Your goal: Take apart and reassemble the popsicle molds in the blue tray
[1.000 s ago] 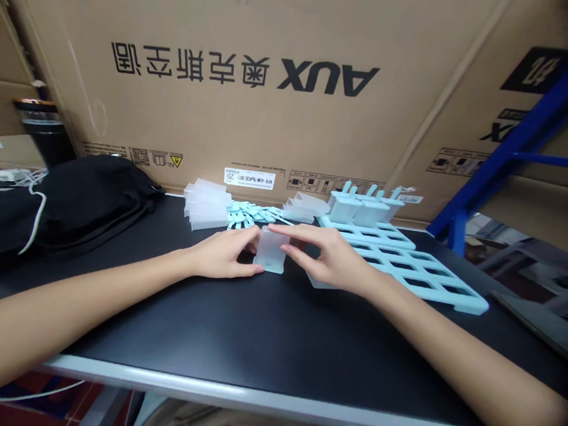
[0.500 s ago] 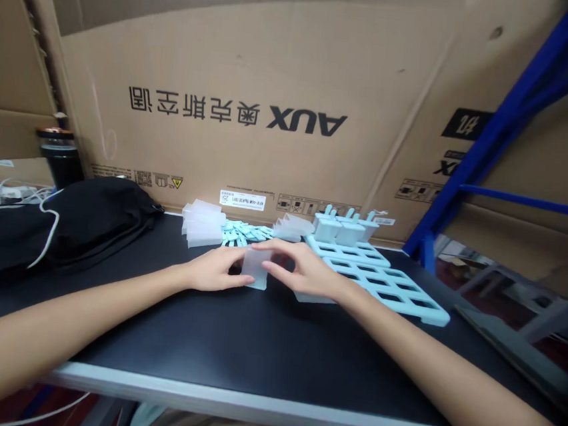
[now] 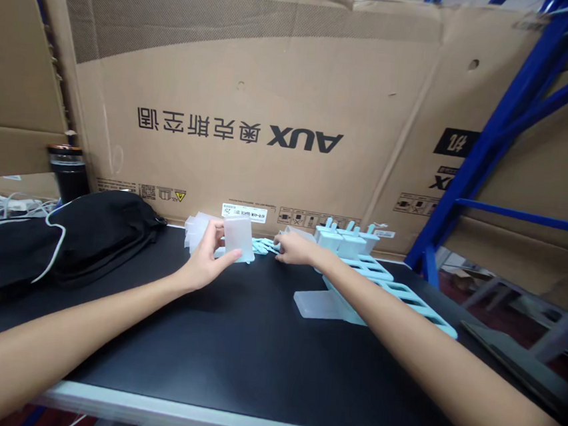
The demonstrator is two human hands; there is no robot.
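One large brown cardboard box (image 3: pixel 243 55), printed with upside-down black lettering, stands behind one black-topped table (image 3: pixel 199 359) whose pale front edge is cut off at its ends. One blue metal frame (image 3: pixel 496 146) rises at the right, running out of view above. One black fabric bag (image 3: pixel 111 236) lies at the left. Two light-blue slotted plastic racks, a rear rack (image 3: pixel 388 276) and a front rack (image 3: pixel 452 332), sit at the right, partly hidden by the right forearm, so their slots cannot be counted. One dark cylindrical bottle (image 3: pixel 70 176) stands behind the bag. Of the two hands, the left hand (image 3: pixel 207 252) has its grip closed, thumb and fingers, on one translucent rectangular plastic mould (image 3: pixel 238 237), held upright above the table. The right hand (image 3: pixel 295 247) has its fingertips drawn together at the pile; whether its grip has hold of anything I cannot tell. One loose translucent mould (image 3: pixel 320 305) lies beside the right forearm. At least three blue-capped moulds (image 3: pixel 351 246) stand by the rear rack. A cluster of overlapping clear moulds (image 3: pixel 196 231), partly behind the left hand, and the heaped small light-blue plastic sticks (image 3: pixel 263 246) defy counting.
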